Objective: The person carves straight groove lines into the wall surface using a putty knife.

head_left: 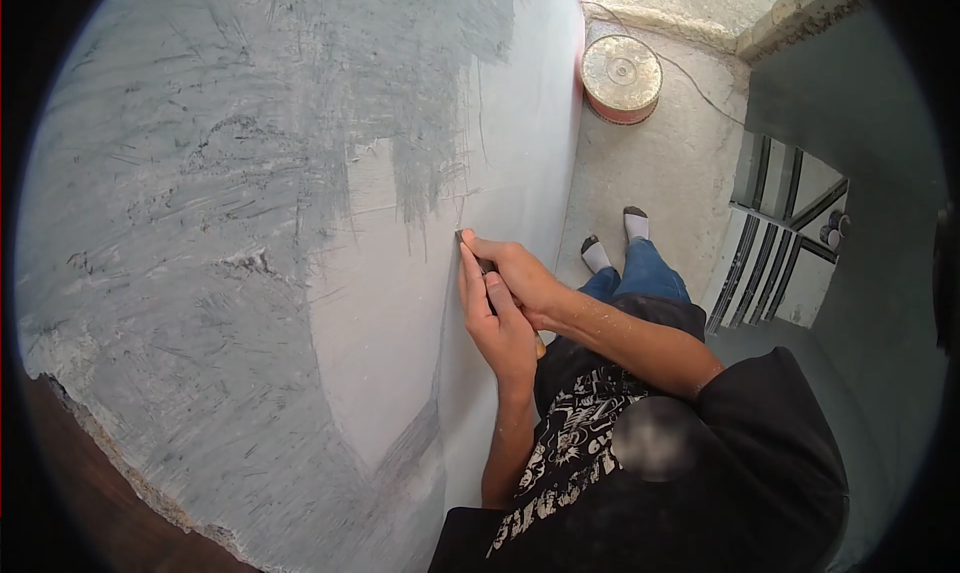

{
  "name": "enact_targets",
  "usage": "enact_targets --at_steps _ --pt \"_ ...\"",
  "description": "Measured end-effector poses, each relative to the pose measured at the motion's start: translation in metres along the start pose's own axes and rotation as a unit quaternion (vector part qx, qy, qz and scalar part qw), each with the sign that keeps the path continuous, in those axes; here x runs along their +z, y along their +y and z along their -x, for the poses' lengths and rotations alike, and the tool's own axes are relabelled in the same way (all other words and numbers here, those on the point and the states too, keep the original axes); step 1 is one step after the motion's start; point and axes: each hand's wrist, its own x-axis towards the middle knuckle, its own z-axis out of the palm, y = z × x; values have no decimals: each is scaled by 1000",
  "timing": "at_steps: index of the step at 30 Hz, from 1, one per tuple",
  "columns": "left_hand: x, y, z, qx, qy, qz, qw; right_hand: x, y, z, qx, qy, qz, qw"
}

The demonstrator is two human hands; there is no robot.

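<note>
My left hand (500, 338) and my right hand (518, 278) come together at the wall (380, 303). Both are closed round a slim scraping tool (487, 266) with a dark shaft. Its dark tip shows by my right fingertips, against the wall, and a yellowish handle end sticks out below my hands. Most of the tool is hidden by my fingers, so its exact kind is unclear. Around the tip the wall is pale and smooth, with a few thin scratch lines; a rough grey, streaked coat covers the part further left.
A round red container (622, 78) with a worn, pale top stands on the concrete floor (665, 158) beyond my feet. A thin cable (700, 91) runs past it. At the right are a black-and-white barred panel (775, 248) and a dark wall (850, 103).
</note>
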Motion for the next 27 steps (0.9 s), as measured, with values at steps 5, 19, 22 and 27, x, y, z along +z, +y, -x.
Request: enact_targets --at_steps 5,19,22,27 --pt "6 -5 -15 30 -14 16 999 -9 -17 0 -4 -46 -14 999" --pt "11 1 -13 10 0 10 1000 -12 -29 -12 -23 -61 -32 997" --pt "17 4 -25 14 -9 22 1000 -16 -43 2 1 -129 -58 990" --pt "13 0 -10 13 6 -3 1000 -10 -20 -8 -2 -12 -9 1000"
